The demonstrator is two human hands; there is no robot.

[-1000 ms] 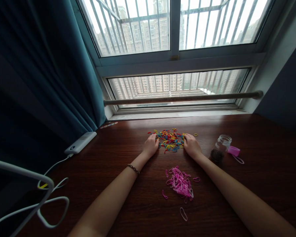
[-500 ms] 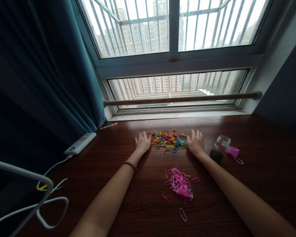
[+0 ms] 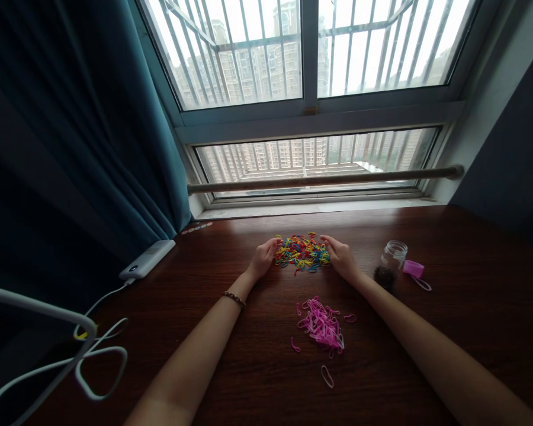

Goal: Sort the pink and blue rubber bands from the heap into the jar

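Note:
A spread pile of red, yellow and blue rubber bands lies on the brown wooden table between my hands. At its left edge my left hand rests on its side with the fingers stretched forward, touching the outer bands. My right hand stands on edge at the right side of the pile, fingers extended towards it. Neither hand grips anything. Closer to me is a heap of pink rubber bands, and a pale pink band lies by itself in front of it.
Right of my right hand stand a clear jar, a clump of dark bands and a pink lid with a strap. A white power bank with a cable lies left. Behind are the window and a blue curtain.
Both hands have turned from palm-down onto their edges and moved inward against the coloured bands. The pile is slightly narrower. The pink heap has stayed put.

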